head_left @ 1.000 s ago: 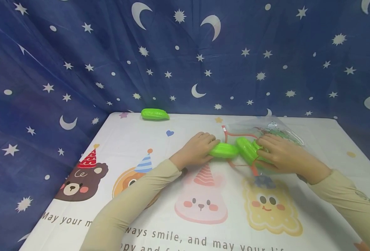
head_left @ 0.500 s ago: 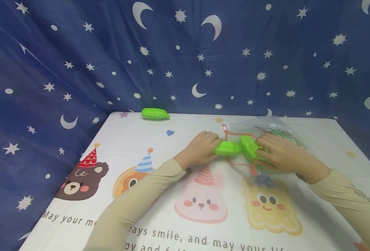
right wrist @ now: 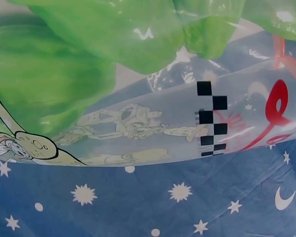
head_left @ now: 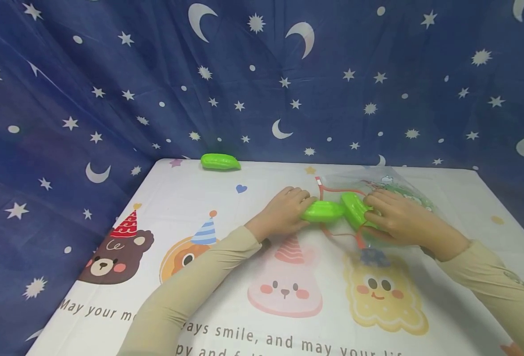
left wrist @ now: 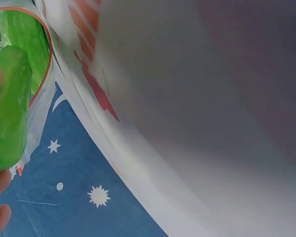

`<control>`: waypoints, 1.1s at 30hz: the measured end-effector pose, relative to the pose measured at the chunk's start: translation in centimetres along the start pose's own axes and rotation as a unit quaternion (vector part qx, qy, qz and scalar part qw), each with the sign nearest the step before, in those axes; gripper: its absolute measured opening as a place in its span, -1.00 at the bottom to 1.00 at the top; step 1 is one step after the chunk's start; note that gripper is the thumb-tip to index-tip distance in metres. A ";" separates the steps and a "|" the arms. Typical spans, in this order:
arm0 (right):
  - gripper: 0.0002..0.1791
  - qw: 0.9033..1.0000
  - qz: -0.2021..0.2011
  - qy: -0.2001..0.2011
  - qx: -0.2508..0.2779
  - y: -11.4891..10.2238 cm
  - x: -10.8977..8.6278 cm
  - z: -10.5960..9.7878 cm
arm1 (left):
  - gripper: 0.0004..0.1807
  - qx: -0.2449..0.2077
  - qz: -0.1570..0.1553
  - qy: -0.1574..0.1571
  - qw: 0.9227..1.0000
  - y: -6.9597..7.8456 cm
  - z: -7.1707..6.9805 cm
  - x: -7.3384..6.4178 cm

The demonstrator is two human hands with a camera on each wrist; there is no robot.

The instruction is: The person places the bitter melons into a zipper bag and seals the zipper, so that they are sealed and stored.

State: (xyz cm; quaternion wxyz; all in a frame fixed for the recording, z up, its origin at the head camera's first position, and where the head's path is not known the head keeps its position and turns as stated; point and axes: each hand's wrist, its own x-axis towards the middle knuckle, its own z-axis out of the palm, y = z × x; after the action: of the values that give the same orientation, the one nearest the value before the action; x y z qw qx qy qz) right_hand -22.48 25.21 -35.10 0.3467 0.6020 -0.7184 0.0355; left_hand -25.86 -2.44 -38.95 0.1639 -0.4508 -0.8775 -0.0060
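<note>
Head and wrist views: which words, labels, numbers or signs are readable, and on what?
White tablecloth, upper line: "May your m", a gap behind the left sleeve, "ays smile, and may your", cut off.
White tablecloth, lower line, incomplete: "py and f".
Clear plastic bag: red print, illegible.
Right sleeve: dark print, too small.

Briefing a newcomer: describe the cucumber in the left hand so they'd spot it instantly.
On the white tablecloth, find the clear orange-rimmed bag. At its mouth is a green cucumber; unlike the lone cucumber at the far edge and those in the bag, the left hand grips it.
</note>
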 end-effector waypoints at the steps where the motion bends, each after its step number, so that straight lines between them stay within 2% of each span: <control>1: -0.57 1.000 0.000 0.000 -0.001 0.0 0.0 0.0 | -0.44 -0.005 0.001 -0.001 1.000 0.0 0.0 0.0; 8: -0.56 1.000 0.000 -0.005 -0.003 0.0 0.0 -0.1 | -0.50 -0.022 0.039 0.009 0.999 0.1 0.7 0.3; 16: -0.56 1.000 -0.007 0.008 -0.006 0.1 0.0 0.1 | -0.55 -0.027 0.073 0.013 0.997 1.1 1.0 0.8; 21: -0.56 1.000 0.000 -0.016 -0.010 0.0 -0.1 -0.2 | -0.60 -0.027 0.097 0.022 0.995 1.7 1.0 1.0; 28: -0.57 1.000 0.001 -0.027 -0.014 -0.1 -0.2 -0.3 | -0.56 -0.014 0.100 -0.003 0.995 2.3 0.9 1.5; 33: -0.58 1.000 -0.001 -0.028 -0.013 0.0 -0.2 -0.2 | -0.53 -0.005 0.086 -0.022 0.996 2.6 1.0 2.1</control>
State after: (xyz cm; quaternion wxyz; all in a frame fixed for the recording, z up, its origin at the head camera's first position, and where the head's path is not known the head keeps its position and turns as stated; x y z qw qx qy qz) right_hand -22.40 25.51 -35.06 0.3344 0.5988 -0.7277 0.0091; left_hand -25.24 0.90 -39.66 0.1419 -0.5255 -0.8388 0.0136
